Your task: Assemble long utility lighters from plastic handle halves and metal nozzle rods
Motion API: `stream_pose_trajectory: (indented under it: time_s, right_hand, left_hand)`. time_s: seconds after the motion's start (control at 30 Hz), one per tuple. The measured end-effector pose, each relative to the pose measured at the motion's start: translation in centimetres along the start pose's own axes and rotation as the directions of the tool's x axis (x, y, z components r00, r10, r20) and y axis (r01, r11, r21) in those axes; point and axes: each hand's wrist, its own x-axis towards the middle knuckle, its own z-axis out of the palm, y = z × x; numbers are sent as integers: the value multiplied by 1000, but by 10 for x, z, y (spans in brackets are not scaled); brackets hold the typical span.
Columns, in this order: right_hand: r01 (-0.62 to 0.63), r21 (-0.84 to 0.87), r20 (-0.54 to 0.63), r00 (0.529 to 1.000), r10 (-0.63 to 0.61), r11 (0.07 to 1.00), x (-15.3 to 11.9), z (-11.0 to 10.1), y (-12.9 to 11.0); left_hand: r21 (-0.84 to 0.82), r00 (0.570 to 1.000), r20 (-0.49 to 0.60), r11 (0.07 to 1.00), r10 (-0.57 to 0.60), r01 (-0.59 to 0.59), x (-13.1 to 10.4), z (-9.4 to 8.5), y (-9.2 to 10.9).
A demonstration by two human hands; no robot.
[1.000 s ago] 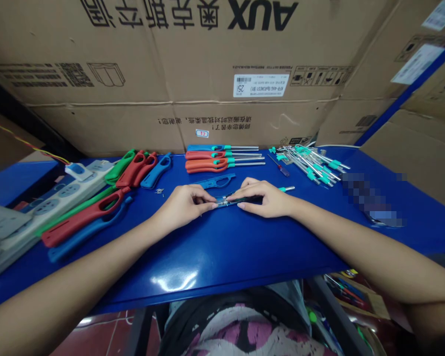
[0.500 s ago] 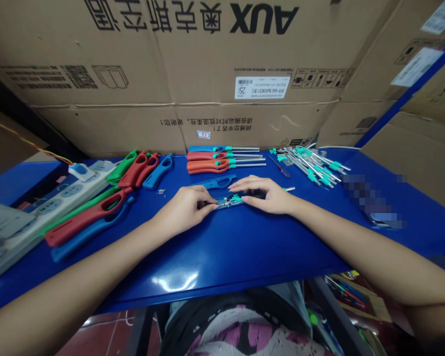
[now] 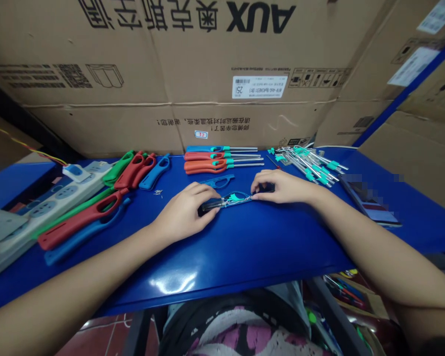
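Note:
An opened long-nosed lighter point(image 3: 236, 199) lies low over the table between both hands, with its green trigger part and thin wires showing in a blue half shell. My left hand point(image 3: 187, 210) is closed round its left end, where a dark, clear-looking piece shows between thumb and fingers. At the lighter's right end, my right hand point(image 3: 284, 187) is closed in a pinch; a dark shape shows under its fingers, but what exactly it grips is hidden. Just behind the lighter lies a loose blue shell half point(image 3: 219, 181). Tiny screws point(image 3: 158, 192) lie left of my left hand.
Assembled lighters point(image 3: 207, 166) lie in a row at the back. Metal tubes with green parts point(image 3: 311, 165) are heaped at back right, near a phone-like flat object point(image 3: 374, 207). Coloured shells point(image 3: 85, 220) and a power strip point(image 3: 46, 202) are on the left. Cardboard point(image 3: 193, 74) walls the back.
My right hand has drawn right and slightly back, its fingers now pinched rather than spread over the lighter. My left fingers now wrap further round the left end. More of the inside shows.

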Motion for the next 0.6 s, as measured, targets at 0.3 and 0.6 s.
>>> stream_pose_trajectory:
  time_s: [0.3,0.6]
  right_hand:
    - [-271,193,57,963,265,943,2,10,9]
    - [-334,192,98,942,321,923,3,10,8]
  left_hand:
    - [-104,1000,-9,995,-12,11,-2,8,-5]
    - [-144,999,-6,989,-48,47,2,9,-6]
